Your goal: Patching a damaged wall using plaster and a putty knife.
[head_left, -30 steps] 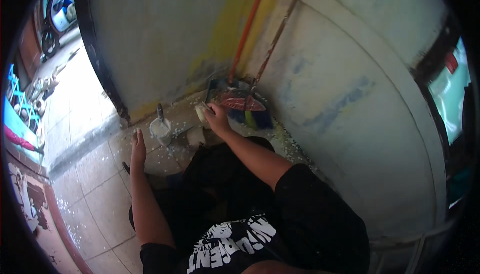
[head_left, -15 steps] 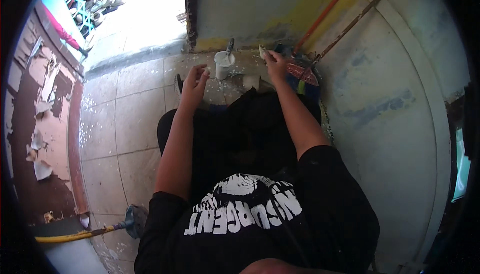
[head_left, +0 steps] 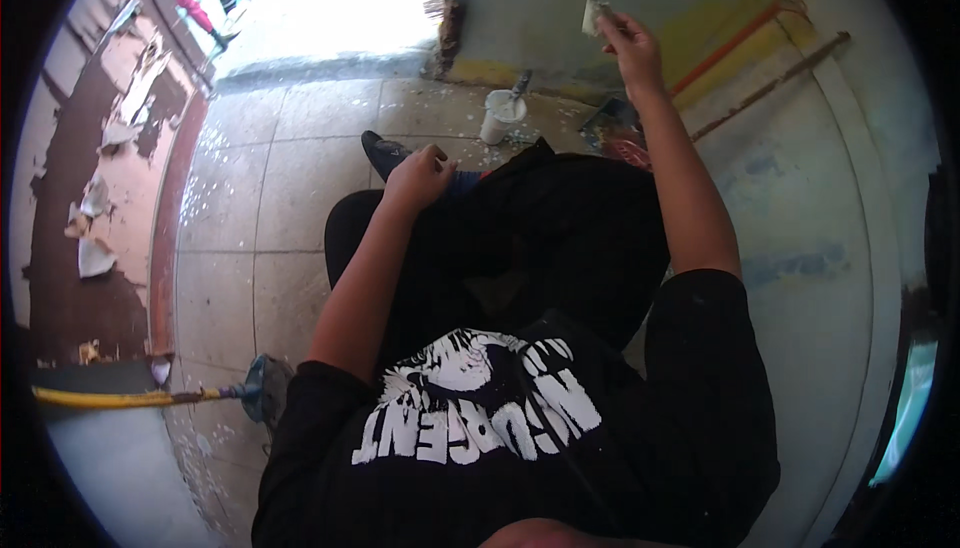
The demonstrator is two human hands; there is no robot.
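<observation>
My right hand is raised at the wall, its fingers closed on a small pale flat piece. What the piece is made of is too small to tell. My left hand hangs low over my crossed legs, close to my dark shoe. Its fingers are curled inward, and whatever lies in them is hidden. Ahead on the floor stands a white tub of white paste, with a dark-handled tool sticking up out of it.
White flecks dot the tiled floor. The patchy wall stands ahead, with long orange and brown handles leaning in the corner. A peeling panel is at left, above a yellow-handled tool. A bright doorway opens ahead left.
My right hand has risen up and to the right with the pale piece, from low down to the wall. My left hand has dropped toward my legs. The view has shifted slightly.
</observation>
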